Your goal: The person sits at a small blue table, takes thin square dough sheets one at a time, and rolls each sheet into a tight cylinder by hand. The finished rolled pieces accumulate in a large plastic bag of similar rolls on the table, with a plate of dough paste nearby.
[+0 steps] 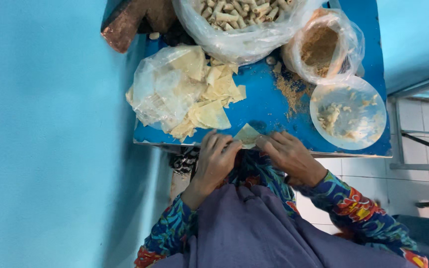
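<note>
Blue counter (274, 106), small, set against a turquoise wall; work kept to its near edge, supplies ranged behind within arm's reach.

Triangular wrapper (248, 134), pale yellow, thin; lies flat at the near edge of the counter, between the two hands, its point away from the person; placed there, by appearance, so both hands meet it from either side.

Left hand (216, 159): fingers curled, narrowly open, tips on the wrapper's left corner; pinching or merely pressing, cannot tell.

Right hand (289, 154): fingers extended and close together, tips touching the wrapper's right edge; holds nothing else.

Stack of wrappers (209, 106), loose triangles and sheets, just beyond the left hand; partly spilling from a crumpled clear bag (162, 89), presumably for easy picking one by one.

Large clear bag of rolled pieces (237, 20), far side, mouth open, many small pale rolls inside.

Smaller bag of brown crumbs (323, 47), right of it, open; some crumbs scattered on the counter just beside it.

Round translucent lid or plate (348, 113), near right, carrying smears of pale paste; close to the right hand.

Sleeves floral, dark blue; grey cloth over the lap.
</note>
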### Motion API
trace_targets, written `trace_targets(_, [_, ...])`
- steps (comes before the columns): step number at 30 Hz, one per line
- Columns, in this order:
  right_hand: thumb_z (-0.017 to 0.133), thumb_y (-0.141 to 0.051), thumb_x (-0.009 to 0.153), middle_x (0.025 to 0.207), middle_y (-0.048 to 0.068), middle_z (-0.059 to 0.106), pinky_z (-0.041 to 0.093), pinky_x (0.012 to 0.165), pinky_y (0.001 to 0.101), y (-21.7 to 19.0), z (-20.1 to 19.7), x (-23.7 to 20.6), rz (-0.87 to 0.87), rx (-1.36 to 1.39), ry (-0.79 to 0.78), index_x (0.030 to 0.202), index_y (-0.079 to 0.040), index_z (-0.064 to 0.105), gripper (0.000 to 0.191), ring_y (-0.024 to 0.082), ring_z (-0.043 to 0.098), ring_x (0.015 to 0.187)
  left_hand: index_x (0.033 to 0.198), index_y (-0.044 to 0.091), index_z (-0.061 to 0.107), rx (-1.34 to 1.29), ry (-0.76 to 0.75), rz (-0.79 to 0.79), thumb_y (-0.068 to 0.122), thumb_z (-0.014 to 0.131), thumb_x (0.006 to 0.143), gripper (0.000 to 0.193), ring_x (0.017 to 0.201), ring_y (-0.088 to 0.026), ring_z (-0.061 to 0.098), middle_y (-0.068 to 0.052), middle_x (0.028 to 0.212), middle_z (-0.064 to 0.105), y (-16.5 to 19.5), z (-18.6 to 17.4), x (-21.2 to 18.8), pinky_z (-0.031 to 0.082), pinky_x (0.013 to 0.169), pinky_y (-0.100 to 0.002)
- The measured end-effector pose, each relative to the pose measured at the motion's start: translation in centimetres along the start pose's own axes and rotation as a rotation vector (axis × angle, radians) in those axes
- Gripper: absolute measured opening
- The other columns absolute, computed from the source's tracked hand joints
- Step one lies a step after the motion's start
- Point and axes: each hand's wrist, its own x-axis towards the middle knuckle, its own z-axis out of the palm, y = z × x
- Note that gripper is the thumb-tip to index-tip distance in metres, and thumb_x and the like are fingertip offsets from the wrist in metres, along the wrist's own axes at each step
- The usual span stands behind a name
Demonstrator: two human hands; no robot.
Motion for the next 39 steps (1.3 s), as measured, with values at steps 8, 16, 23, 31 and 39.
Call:
trace_targets(8, [0.066,-0.004,0.085,0.109,0.013,0.07,0.056,0.085,0.0413,-0.8,0.0,0.1,-0.013,-0.031,0.034,0.12,-0.002,0.059,0.036,0.029,0.068,0.099,0.125,0.008,0.07,0.174,-0.043,0.067,0.008,0.071,0.096,0.03,0.112,-0.02,0.064,-0.005,0.123,0.069,1.1,-0.4,-1.2,0.042,0.098,-0.043])
trace_targets(16, [0.065,0.008,0.08,0.117,0.016,0.072,0.046,0.103,0.0478,-0.7,0.4,0.6,0.06,0.212,0.1,0.134,-0.005,0.05,0.057,0.033,0.068,0.11,0.128,0.007,0.066,0.122,-0.041,0.091,0.014,0.073,0.1,0.029,0.118,-0.02,0.062,-0.006,0.126,0.069,1.0,1.0,-1.9,0.04,0.101,-0.044])
trace_targets(23, [0.073,-0.011,0.09,0.102,0.015,0.073,0.041,0.103,0.0504,-0.8,0.1,1.0,0.08,0.231,-0.005,0.145,0.002,0.041,0.066,0.033,0.068,0.099,0.118,0.006,0.069,0.078,-0.085,0.097,0.006,0.075,0.093,0.026,0.114,-0.02,0.063,-0.006,0.12,0.068,0.5,0.9,-1.4,0.041,0.1,-0.044])
trace_targets(31, [0.069,-0.006,0.089,0.105,0.011,0.073,0.058,0.077,0.0417,0.0,-0.5,4.9,0.463,0.739,-0.108,0.152,-0.011,0.04,0.069,0.029,0.073,0.094,0.104,0.007,0.07,-0.073,-0.146,-0.148,0.005,0.071,0.09,0.013,0.099,-0.03,0.061,-0.009,0.098,0.065,0.3,1.3,1.7,0.044,0.09,-0.046])
trace_targets(39, [0.062,0.002,0.087,0.103,0.018,0.068,0.057,0.073,0.0436,-1.1,-0.3,3.0,0.22,0.353,0.041,0.151,-0.004,0.039,0.068,0.038,0.069,0.091,0.115,-0.002,0.067,0.143,-0.149,0.069,0.001,0.066,0.085,0.03,0.105,-0.03,0.061,-0.015,0.109,0.063,1.1,1.1,0.8,0.052,0.093,-0.042])
